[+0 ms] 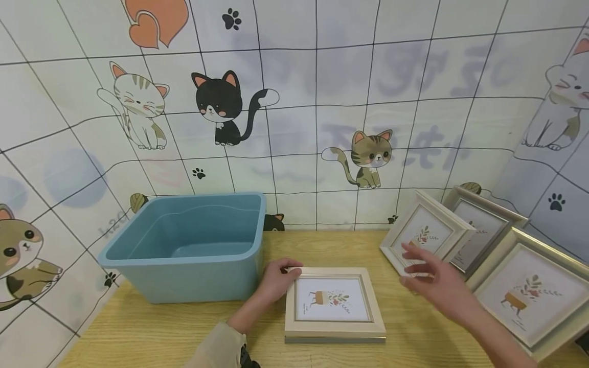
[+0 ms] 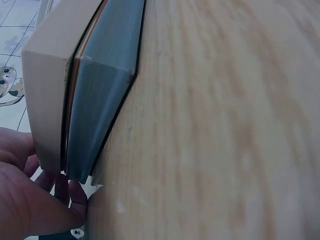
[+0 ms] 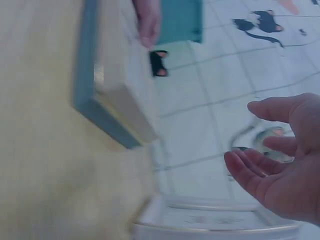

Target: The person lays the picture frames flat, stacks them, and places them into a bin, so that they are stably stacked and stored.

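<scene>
Left hand (image 1: 277, 281) gripping stacked frames (image 1: 332, 299), ten-o'clock corner; right hand (image 1: 439, 283) loosely spread, empty. My worry: careless brush topples tilted frame (image 1: 429, 225), two o'clock.

A white wall covering (image 1: 294, 168), ruled with thin dark lines into a tile pattern, encloses the wood-grain table (image 1: 331, 245) behind and at both sides. Cartoon cats (image 1: 218, 102), black paw prints (image 1: 232, 19) and orange hearts (image 1: 171, 18) decorate it; faint bluish lettering (image 1: 432, 145) shows through.

Stacked frames (image 1: 333, 328) are held at one edge by the left hand (image 1: 277, 280), beside a tub (image 1: 202, 281); the right hand (image 1: 442, 280) is raised near three leaning frames (image 1: 483, 230).
</scene>
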Demonstrator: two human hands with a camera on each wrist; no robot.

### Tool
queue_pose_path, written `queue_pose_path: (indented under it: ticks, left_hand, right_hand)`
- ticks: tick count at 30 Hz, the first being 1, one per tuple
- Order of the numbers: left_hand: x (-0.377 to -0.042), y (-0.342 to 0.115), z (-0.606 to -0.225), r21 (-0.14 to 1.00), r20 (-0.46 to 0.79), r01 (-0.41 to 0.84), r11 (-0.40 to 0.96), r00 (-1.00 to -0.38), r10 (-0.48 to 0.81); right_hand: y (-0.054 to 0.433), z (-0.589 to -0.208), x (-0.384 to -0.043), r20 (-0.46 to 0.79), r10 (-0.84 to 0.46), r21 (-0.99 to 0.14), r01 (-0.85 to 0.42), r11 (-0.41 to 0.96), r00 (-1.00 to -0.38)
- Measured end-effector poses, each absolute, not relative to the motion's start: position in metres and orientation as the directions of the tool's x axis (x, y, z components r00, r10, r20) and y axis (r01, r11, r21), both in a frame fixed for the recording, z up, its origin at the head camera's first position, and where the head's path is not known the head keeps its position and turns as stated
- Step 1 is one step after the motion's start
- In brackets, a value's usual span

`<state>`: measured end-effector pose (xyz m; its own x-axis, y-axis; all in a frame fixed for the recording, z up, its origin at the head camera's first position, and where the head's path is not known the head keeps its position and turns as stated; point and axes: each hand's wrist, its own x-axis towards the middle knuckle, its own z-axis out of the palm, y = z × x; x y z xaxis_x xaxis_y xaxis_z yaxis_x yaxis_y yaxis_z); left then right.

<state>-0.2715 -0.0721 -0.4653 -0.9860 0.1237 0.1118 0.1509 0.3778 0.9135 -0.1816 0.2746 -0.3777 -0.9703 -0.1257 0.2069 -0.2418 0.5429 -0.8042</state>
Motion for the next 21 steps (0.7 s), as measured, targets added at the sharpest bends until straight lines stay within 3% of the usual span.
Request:
queue_pose_path:
  ticks: [7, 13, 21]
  left_hand:
    - [-0.274, -0.072, -0.464, 0.910, 0.113, 0.150, 0.388, -0.987, 0.116]
    - [-0.274, -0.072, -0.464, 0.907, 0.128, 0.166, 0.386, -0.984, 0.122]
    - [-0.273, -0.072, -0.465, 0.910, 0.131, 0.168, 0.380, -0.984, 0.121]
  right_hand:
    - [0.320, -0.321, -0.196, 0.411, -0.069, -0.681, -0.356, 0.641, -0.909]
    - [0.346, -0.312, -0.226, 0.553, -0.023, -0.509, -0.360, 0.782, -0.833]
    - [0.364, -0.335, -0.247, 0.430, 0.052, -0.593, -0.239, 0.769, -0.901]
